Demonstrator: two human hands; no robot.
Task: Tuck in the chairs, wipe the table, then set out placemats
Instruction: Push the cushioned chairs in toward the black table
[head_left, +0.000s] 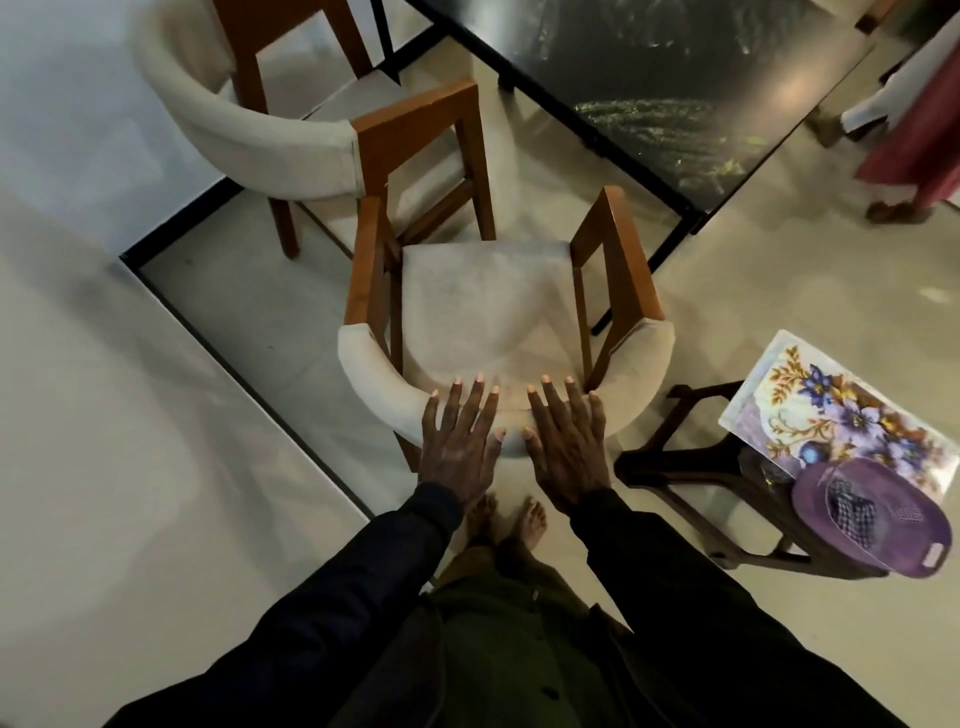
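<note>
A wooden chair (488, 301) with a beige seat and a curved padded backrest stands right in front of me, its front facing the dark glass table (675, 78). My left hand (460, 441) and my right hand (569, 441) lie side by side on top of the backrest, fingers straight and spread, pressing on the padding. A second chair (291, 140) of the same kind stands to the far left, turned toward the table's side. Floral placemats (831, 410) lie stacked on a small dark stool (727, 499) to my right.
A purple lid-like dish (872, 519) with a checked cloth in it sits on the near end of the placemats. Another person's legs and a pink garment (914, 156) are at the far right by the table. My bare feet (506, 519) stand just behind the chair.
</note>
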